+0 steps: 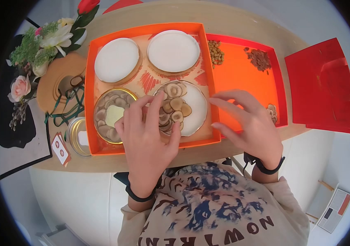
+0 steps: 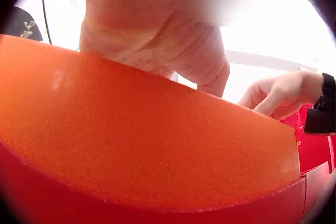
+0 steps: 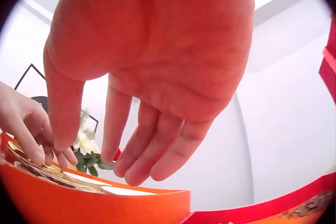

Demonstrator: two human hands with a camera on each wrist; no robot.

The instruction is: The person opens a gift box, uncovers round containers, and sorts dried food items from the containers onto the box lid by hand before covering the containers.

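Observation:
In the head view, dried slices (image 1: 176,103), pale and brown-rimmed, cover the left part of a round white dish (image 1: 195,119) in an orange box (image 1: 154,32). My left hand (image 1: 148,135) is over the dish's left edge, thumb and forefinger spread apart by the slices. Left of it is a gold-rimmed round tin (image 1: 101,102) of similar slices with a pale green patch; the hand partly covers its right side. My right hand (image 1: 251,125) hovers at the box's right wall, fingers extended, thumb apart. The right wrist view shows nothing in its palm (image 3: 163,50).
Two white round discs (image 1: 116,60) fill the box's back half. To the right, a red-rimmed tray (image 1: 240,74) bears small piles of dried pieces (image 1: 258,60). Beyond stands a red bag (image 1: 322,86). Flowers (image 1: 56,39), a clear round container (image 1: 76,137) and cards (image 1: 61,149) are left.

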